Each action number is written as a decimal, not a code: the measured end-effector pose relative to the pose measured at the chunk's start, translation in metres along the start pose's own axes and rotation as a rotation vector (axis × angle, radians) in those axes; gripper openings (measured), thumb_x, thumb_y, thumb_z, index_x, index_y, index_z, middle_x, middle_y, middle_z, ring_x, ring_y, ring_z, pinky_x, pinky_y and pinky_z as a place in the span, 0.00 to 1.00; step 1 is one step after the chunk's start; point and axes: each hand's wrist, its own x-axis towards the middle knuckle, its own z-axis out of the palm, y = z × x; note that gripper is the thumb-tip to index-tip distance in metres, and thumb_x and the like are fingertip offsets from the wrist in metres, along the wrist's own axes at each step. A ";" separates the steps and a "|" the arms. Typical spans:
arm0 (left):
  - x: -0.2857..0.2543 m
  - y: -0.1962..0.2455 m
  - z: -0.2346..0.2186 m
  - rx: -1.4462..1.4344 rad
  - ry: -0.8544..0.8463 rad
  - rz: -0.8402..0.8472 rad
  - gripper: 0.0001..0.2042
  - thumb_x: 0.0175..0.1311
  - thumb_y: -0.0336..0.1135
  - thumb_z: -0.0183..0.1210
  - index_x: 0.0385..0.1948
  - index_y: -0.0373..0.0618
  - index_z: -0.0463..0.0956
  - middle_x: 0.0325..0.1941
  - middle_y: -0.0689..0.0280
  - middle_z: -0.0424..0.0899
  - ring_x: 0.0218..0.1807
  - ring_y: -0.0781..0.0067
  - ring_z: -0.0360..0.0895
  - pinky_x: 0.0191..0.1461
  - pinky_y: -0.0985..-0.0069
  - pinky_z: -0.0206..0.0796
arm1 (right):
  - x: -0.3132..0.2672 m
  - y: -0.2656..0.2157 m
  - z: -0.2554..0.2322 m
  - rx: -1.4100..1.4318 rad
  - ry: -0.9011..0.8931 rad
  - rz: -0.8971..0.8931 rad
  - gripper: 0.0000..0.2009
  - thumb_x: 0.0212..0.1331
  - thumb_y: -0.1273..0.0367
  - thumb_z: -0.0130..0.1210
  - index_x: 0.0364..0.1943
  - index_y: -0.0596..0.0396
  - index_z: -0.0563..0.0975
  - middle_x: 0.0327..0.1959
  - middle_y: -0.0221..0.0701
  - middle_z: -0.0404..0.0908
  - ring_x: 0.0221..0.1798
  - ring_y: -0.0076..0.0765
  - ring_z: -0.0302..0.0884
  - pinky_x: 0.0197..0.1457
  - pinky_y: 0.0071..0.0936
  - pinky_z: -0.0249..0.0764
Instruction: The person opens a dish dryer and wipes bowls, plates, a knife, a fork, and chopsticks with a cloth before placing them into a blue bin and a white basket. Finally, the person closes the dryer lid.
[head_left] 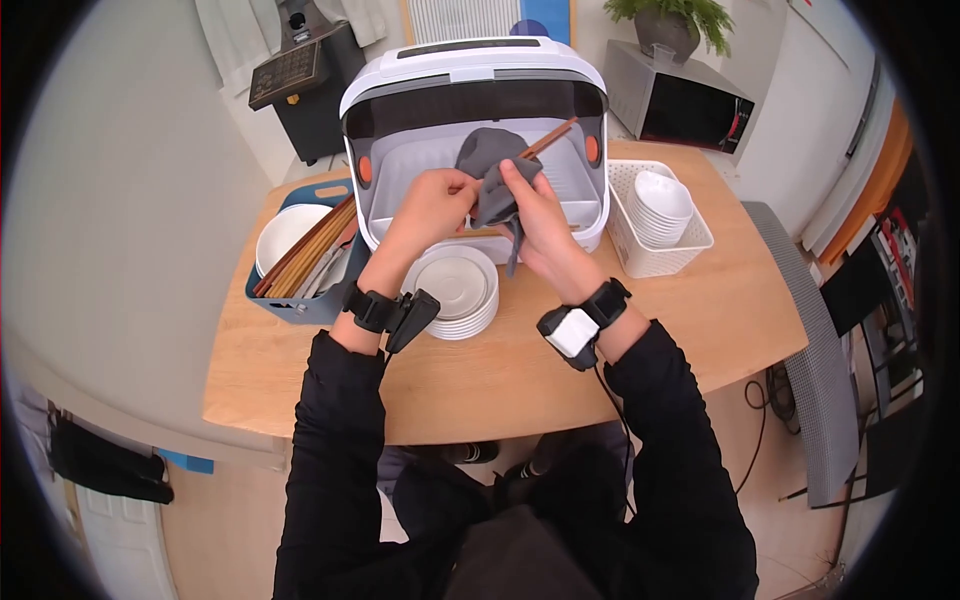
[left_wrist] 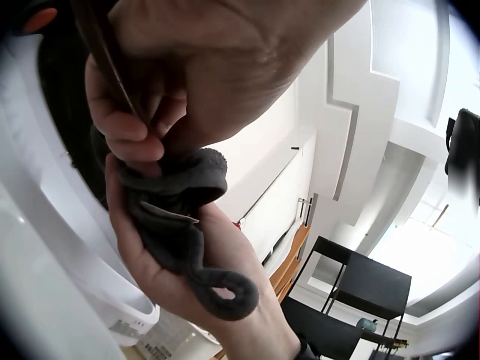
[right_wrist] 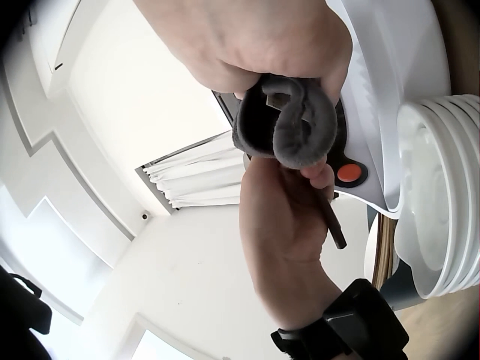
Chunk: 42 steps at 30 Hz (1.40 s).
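Note:
In front of the white dish cabinet (head_left: 470, 62), both hands hold a grey cloth (head_left: 490, 150) wrapped about reddish-brown chopsticks (head_left: 552, 137). My left hand (head_left: 437, 207) pinches the chopsticks' near end, which pokes out from its fingers in the right wrist view. My right hand (head_left: 547, 225) grips the cloth around them, thumb on top, and a folded tail of cloth hangs below the palm. The far ends slant up to the right out of the cloth. The middle of the chopsticks is hidden in the cloth.
Stacked white plates (head_left: 455, 290) stand before the cabinet, close under the left wrist. At left, a blue basket (head_left: 300, 310) holds bowls and several chopsticks and cutlery. A white basket (head_left: 665, 262) with stacked small bowls (head_left: 660, 205) stands at right. The cabinet's lid is raised.

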 end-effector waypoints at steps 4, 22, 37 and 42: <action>-0.008 0.001 0.009 0.298 0.114 0.177 0.12 0.67 0.35 0.57 0.38 0.34 0.82 0.25 0.62 0.83 0.23 0.73 0.78 0.28 0.75 0.68 | -0.002 -0.012 0.001 -0.116 0.025 0.052 0.12 0.68 0.59 0.55 0.48 0.49 0.72 0.37 0.27 0.80 0.39 0.24 0.79 0.37 0.30 0.79; 0.011 0.011 -0.007 -0.437 -0.209 -0.202 0.15 0.70 0.45 0.58 0.42 0.41 0.80 0.42 0.64 0.84 0.45 0.75 0.80 0.49 0.77 0.72 | -0.042 -0.043 -0.003 -0.618 -0.271 0.304 0.22 0.55 0.48 0.62 0.42 0.50 0.77 0.30 0.22 0.77 0.26 0.18 0.72 0.23 0.20 0.58; 0.028 -0.009 -0.012 -0.449 0.251 -0.284 0.12 0.74 0.47 0.50 0.38 0.54 0.78 0.37 0.76 0.82 0.45 0.80 0.77 0.54 0.72 0.57 | -0.080 -0.031 -0.014 -0.538 -0.310 0.440 0.16 0.61 0.57 0.60 0.46 0.52 0.79 0.33 0.22 0.80 0.32 0.16 0.77 0.27 0.17 0.71; 0.015 -0.006 -0.006 -0.490 0.082 -0.338 0.12 0.73 0.48 0.51 0.42 0.52 0.78 0.42 0.72 0.84 0.48 0.77 0.76 0.57 0.68 0.59 | -0.082 -0.033 -0.014 -0.535 -0.298 0.383 0.15 0.61 0.58 0.60 0.43 0.53 0.79 0.32 0.22 0.80 0.30 0.15 0.76 0.26 0.16 0.69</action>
